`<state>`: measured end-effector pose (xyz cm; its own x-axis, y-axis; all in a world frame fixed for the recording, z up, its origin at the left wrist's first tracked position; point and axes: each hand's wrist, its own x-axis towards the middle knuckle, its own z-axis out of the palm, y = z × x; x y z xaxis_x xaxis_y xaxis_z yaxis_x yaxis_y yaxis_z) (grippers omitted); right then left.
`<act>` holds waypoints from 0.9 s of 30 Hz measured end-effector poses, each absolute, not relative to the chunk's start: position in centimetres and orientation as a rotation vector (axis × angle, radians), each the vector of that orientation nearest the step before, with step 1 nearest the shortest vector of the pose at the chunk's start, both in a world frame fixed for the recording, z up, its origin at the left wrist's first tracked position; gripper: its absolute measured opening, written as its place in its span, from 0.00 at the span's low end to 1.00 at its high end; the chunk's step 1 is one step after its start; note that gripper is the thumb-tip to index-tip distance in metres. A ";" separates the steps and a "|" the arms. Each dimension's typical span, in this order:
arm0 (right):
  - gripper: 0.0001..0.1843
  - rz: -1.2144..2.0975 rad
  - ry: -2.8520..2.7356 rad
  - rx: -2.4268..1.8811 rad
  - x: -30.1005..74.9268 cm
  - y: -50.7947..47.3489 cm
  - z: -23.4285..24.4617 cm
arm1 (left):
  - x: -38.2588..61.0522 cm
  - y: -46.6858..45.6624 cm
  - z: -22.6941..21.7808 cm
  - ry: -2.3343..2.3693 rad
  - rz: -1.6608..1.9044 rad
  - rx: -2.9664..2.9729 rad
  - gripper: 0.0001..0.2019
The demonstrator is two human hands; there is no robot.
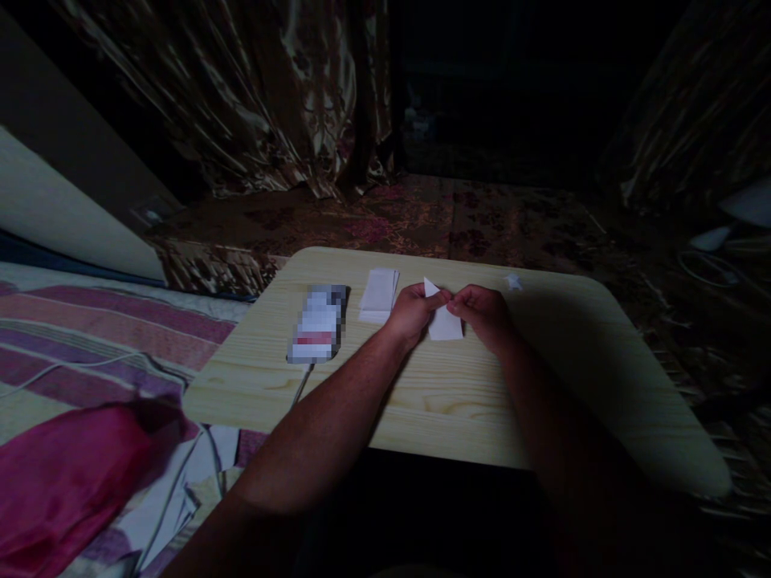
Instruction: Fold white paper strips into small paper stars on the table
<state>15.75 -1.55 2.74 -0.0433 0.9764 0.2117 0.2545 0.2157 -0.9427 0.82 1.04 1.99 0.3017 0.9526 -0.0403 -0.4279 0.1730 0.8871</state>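
Note:
A small white sheet of paper, partly folded with one corner sticking up, lies at the middle of a light wooden table. My left hand pinches its left edge with closed fingers. My right hand grips the right edge, fingers also closed. The two hands nearly touch above the paper. A small stack of white paper slips rests just left of my left hand.
A phone with a cable lies on the table's left part. A tiny folded white paper shape sits near the far edge. A striped bedspread and pink cloth lie left; patterned carpet and curtains are behind.

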 end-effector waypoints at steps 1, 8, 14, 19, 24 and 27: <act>0.14 0.918 -1.493 -1.231 15.7 -1.5 2.7 | 0.8 1.0 2.0 0.722 1.111 0.913 0.15; 0.17 0.989 -1.495 -1.214 15.8 -1.5 2.7 | 0.7 1.1 2.0 0.713 1.129 0.924 0.17; 0.16 0.888 -1.455 -1.236 16.0 -1.4 2.8 | 0.7 1.4 2.1 0.728 1.197 0.881 0.15; 0.15 0.914 -1.383 -1.237 16.1 -1.1 2.5 | 0.7 1.7 2.0 0.786 1.233 0.879 0.14; 0.13 1.075 -1.277 -1.153 15.9 -0.7 2.2 | 0.6 1.5 1.8 0.882 1.256 1.119 0.12; 0.14 1.082 -1.231 -1.169 16.0 -0.6 2.2 | 0.5 1.4 1.9 0.910 1.244 1.301 0.12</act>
